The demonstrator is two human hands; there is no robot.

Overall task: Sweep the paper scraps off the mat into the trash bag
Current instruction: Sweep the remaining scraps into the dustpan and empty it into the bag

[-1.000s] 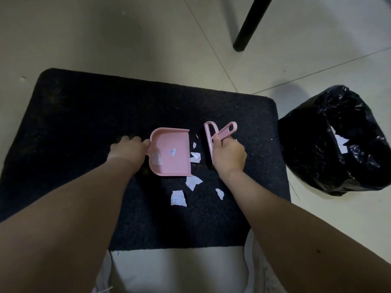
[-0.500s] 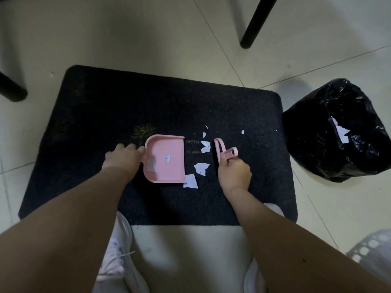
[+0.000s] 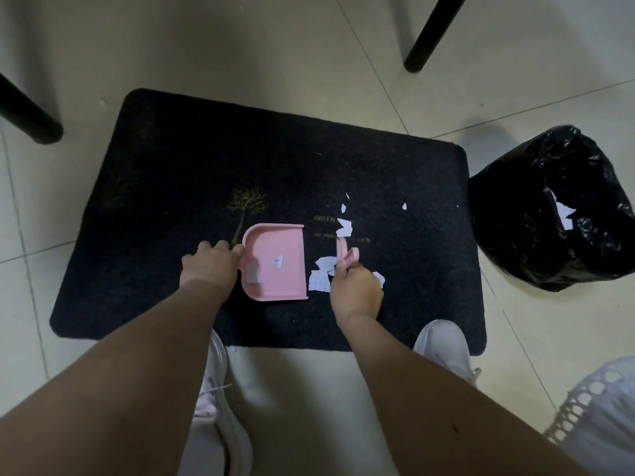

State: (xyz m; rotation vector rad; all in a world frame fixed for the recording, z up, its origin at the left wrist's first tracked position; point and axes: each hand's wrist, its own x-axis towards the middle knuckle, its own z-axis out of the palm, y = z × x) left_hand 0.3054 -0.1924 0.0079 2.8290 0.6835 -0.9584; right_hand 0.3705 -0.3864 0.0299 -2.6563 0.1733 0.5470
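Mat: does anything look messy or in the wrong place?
Yes. Torn white paper scraps lie scattered on the black mat beside the pink dustpan. One tiny scrap sits off the mat's near edge on the tile floor, easy to miss.

Floor point(image 3: 281, 63): pale tiles.
On floor: dark mat point(image 3: 178, 187), centre; black trash bag point(image 3: 556, 207) just right of it; two black legs point(image 3: 429, 32).
On mat: pink dustpan point(image 3: 278, 245), paper scraps point(image 3: 318, 280).
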